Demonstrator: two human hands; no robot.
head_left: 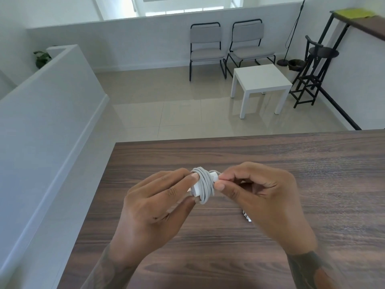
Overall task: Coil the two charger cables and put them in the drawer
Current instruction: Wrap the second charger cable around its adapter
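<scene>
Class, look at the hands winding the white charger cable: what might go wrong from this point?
1. The cable end pinched by the right hand may slip, loosening the charger cable coil that the left hand holds.
2. The tight turns may strain the cord.
3. No drawer is in view, so the bundle could unwind while carried.

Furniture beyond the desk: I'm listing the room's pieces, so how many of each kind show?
Grey chairs: 2
White side table: 1
Black stools: cannot separate, at least 1
High counter table: 1
Total: at least 5
</scene>
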